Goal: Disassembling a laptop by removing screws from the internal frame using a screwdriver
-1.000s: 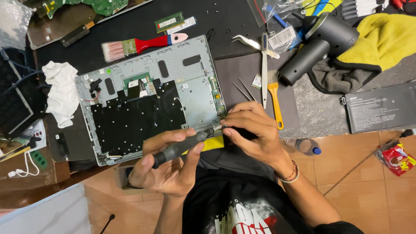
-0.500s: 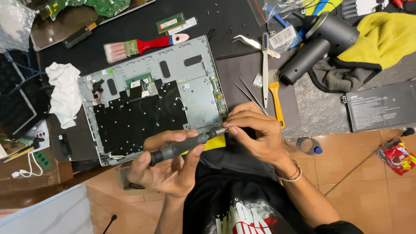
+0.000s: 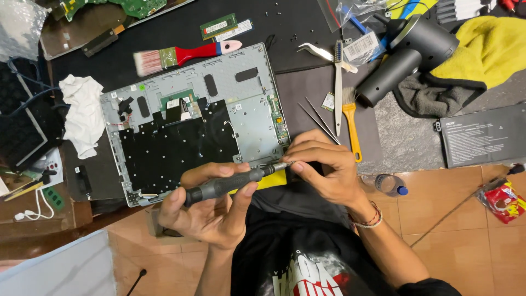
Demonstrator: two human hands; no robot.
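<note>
Left hand (image 3: 211, 211) grips a screwdriver (image 3: 230, 183) — right hand (image 3: 323, 170) pinches its tip — over a cluttered black mat (image 3: 164, 33), tiled floor (image 3: 455, 219) below.

left hand (image 3: 211, 211) holds screwdriver (image 3: 233, 182); right hand (image 3: 323, 170) pinches its tip beside laptop chassis (image 3: 249, 118).

Around the opened laptop base (image 3: 192, 118), room is tight. A red-handled brush (image 3: 181, 55) lies just beyond its far edge, a white cloth (image 3: 82, 112) against its left side, and tweezers (image 3: 320, 120) and a yellow-handled brush (image 3: 350, 123) just right. Both hands (image 3: 323, 167) crowd its near right corner. The black keyboard backing stays open from above.
</note>
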